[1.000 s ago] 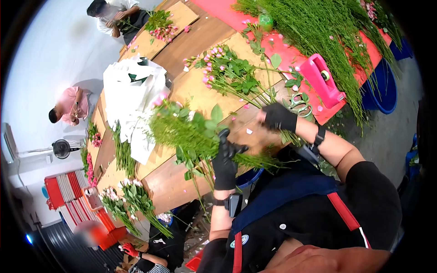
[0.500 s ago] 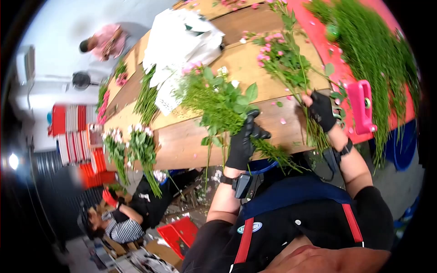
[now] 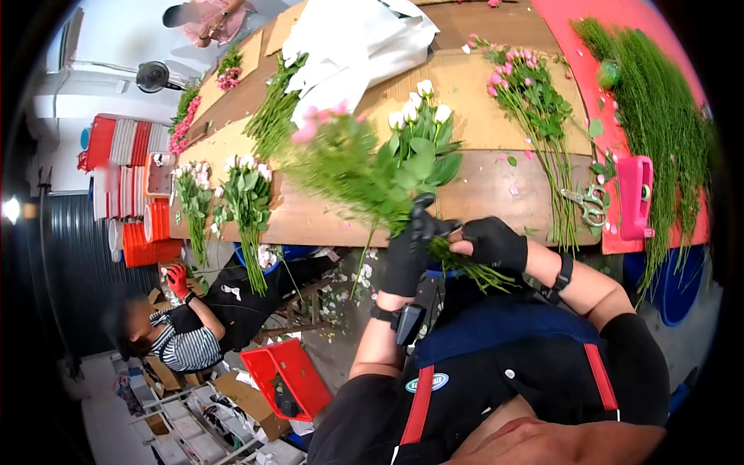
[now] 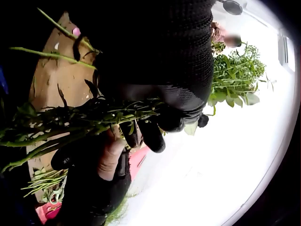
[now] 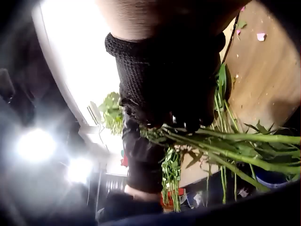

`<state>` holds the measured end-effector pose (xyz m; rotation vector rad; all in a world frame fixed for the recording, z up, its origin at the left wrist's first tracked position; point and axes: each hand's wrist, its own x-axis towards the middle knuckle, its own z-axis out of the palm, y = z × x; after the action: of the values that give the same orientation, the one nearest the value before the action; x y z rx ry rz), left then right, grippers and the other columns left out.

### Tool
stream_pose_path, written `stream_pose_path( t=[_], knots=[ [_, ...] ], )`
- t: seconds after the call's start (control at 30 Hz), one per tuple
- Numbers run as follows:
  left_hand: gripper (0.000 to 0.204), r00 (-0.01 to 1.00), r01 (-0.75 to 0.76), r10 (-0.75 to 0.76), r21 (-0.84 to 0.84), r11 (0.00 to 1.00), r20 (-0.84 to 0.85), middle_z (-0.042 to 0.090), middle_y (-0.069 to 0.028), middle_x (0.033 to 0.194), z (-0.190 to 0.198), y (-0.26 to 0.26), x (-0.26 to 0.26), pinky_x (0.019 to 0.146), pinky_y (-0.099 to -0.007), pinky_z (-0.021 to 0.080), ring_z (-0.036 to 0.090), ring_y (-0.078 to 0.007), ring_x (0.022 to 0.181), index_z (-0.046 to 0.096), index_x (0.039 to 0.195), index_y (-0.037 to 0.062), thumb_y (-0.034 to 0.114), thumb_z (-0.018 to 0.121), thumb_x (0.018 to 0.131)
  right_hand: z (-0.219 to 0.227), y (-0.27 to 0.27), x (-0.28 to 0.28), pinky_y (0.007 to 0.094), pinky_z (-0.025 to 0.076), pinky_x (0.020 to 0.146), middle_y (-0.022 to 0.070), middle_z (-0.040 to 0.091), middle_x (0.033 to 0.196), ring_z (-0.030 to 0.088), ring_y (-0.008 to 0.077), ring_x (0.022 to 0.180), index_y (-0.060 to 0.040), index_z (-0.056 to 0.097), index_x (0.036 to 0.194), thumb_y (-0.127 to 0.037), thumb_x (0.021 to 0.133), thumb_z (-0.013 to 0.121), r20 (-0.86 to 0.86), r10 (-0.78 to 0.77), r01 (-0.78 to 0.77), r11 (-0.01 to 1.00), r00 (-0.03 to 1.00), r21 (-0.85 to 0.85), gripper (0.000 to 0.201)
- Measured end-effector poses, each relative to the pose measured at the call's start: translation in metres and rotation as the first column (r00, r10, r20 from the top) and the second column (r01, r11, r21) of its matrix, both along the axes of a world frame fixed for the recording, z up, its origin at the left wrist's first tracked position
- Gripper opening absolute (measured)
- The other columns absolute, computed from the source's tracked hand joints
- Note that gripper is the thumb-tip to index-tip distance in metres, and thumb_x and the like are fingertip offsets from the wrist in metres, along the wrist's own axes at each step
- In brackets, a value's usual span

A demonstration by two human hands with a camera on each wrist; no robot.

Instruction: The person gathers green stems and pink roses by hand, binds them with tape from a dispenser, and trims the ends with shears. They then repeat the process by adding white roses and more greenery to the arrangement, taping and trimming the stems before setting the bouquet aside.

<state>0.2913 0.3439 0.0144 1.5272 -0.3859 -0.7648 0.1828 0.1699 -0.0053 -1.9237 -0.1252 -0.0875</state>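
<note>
My black-gloved left hand [image 3: 411, 249] grips a bouquet [image 3: 341, 167] of feathery greenery, broad leaves and pink blooms at its stems. The flower end points up and left over the table, blurred in the head view. Below the hand the cut stems [image 5: 254, 153] fan out. My right hand [image 3: 496, 242], gloved with a bare thumb [image 4: 109, 160], pinches these stems right beside the left hand. White roses [image 3: 422, 105] overlap the bouquet's far side in the head view. The right fingertips are mostly hidden in the right wrist view.
Pink roses [image 3: 535, 97] lie on the table [image 3: 496, 182] at right, with scissors [image 3: 585, 203] and a pink tape dispenser [image 3: 635, 198] near their stems. Long greenery [image 3: 659, 116] covers a red sheet. White-flower bunches [image 3: 252, 194] overhang the left edge. Another person [image 3: 190, 333] sits at left.
My right hand has left the pink rose stems at the right and come across to the bouquet's stems. The left hand keeps its grip. The head view has swung, showing more on the left.
</note>
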Motion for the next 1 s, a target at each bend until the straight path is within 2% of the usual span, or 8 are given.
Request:
stream_pose_path(
  t=[0.07,0.2,0.33,0.43,0.5,0.7,0.93,1.0],
  knots=[
    [0.045,0.913,-0.214,0.023,-0.429,0.878,-0.408,0.037,0.0064,0.06,-0.002,0.025,0.004,0.066,-0.0321,0.045,0.039,-0.011,0.052,0.043,0.13,0.004,0.033,0.048,0.097,-0.021,0.006,0.011,0.0326,0.049,0.061,0.0121,0.064,0.067,0.064,0.0211,0.065,-0.0012,0.067,0.08,-0.021,0.083,0.066,-0.191,0.005,0.051,0.957,0.982,0.286,0.02],
    [0.042,0.873,-0.403,0.259,-0.312,0.86,-0.413,0.028,0.0079,0.058,-0.004,0.095,0.014,0.057,-0.0271,0.036,0.029,-0.0067,0.049,0.044,0.133,0.0068,0.028,0.048,0.097,-0.056,0.014,0.045,0.0329,0.047,0.057,0.0141,0.062,0.062,0.062,0.021,0.058,-0.0011,0.067,0.077,-0.03,0.081,0.063,-0.522,-0.257,0.338,0.939,0.814,0.065,0.03],
    [0.036,0.842,-0.539,0.538,-0.038,0.841,-0.038,0.061,-0.0054,0.097,-0.012,0.142,0.02,0.061,-0.0257,0.041,0.038,-0.0084,0.06,0.049,0.13,0.0061,0.025,0.044,0.1,-0.087,0.06,0.07,0.0451,0.046,0.065,0.0241,0.059,0.068,0.06,0.0401,0.067,-0.0001,0.063,0.067,-0.042,0.083,0.056,-0.342,-0.344,0.236,0.917,0.875,-0.321,0.045],
    [0.04,0.7,-0.648,0.565,-0.055,0.76,-0.436,0.058,-0.0097,0.118,-0.053,0.188,0.04,0.065,-0.0268,0.045,0.046,-0.0094,0.072,0.045,0.134,0.0045,0.025,0.04,0.101,-0.12,0.102,0.082,0.0435,0.049,0.077,0.0228,0.064,0.082,0.063,0.0378,0.081,0.001,0.065,0.076,-0.045,0.085,0.052,-0.395,-0.098,-0.07,0.917,0.914,-0.392,0.048],
    [0.04,0.783,-0.588,0.569,-0.001,0.809,-0.252,0.059,-0.0096,0.118,-0.111,0.225,0.041,0.068,-0.0278,0.047,0.048,-0.01,0.074,0.048,0.132,0.004,0.028,0.042,0.1,-0.101,0.126,0.086,0.0428,0.049,0.082,0.021,0.066,0.092,0.063,0.0361,0.089,0.0003,0.066,0.086,-0.045,0.086,0.051,-0.565,-0.078,-0.191,0.896,0.822,-0.402,0.048],
    [0.032,0.492,-0.677,0.592,0.148,0.721,-0.638,0.061,-0.0041,0.093,-0.148,0.242,0.04,0.068,-0.0376,0.054,0.058,-0.0142,0.069,0.059,0.12,0.0053,0.025,0.048,0.098,-0.072,0.129,0.072,0.0451,0.048,0.077,0.0199,0.065,0.087,0.062,0.0374,0.085,-0.0045,0.063,0.088,-0.042,0.084,0.056,-0.427,-0.553,0.326,0.805,0.715,-0.496,0.038],
    [0.034,0.666,-0.475,0.474,0.162,0.865,-0.576,0.063,-0.0108,0.112,-0.12,0.208,0.023,0.057,-0.032,0.052,0.059,-0.0167,0.065,0.059,0.118,0.005,0.028,0.054,0.093,-0.094,0.123,0.087,0.042,0.049,0.076,0.0205,0.06,0.089,0.061,0.037,0.087,0.0017,0.058,0.101,-0.044,0.077,0.068,0.014,-0.75,0.569,0.49,0.662,-0.66,0.052],
    [0.035,0.681,-0.493,0.496,0.163,0.855,-0.539,0.065,-0.0114,0.107,-0.111,0.191,0.011,0.055,-0.0324,0.051,0.06,-0.0176,0.066,0.059,0.117,0.0027,0.027,0.056,0.093,-0.084,0.136,0.091,0.0444,0.049,0.077,0.0203,0.059,0.095,0.061,0.0358,0.089,-0.0019,0.058,0.101,-0.051,0.076,0.065,-0.102,-0.701,0.528,0.616,0.705,-0.585,0.055]
  ],
)
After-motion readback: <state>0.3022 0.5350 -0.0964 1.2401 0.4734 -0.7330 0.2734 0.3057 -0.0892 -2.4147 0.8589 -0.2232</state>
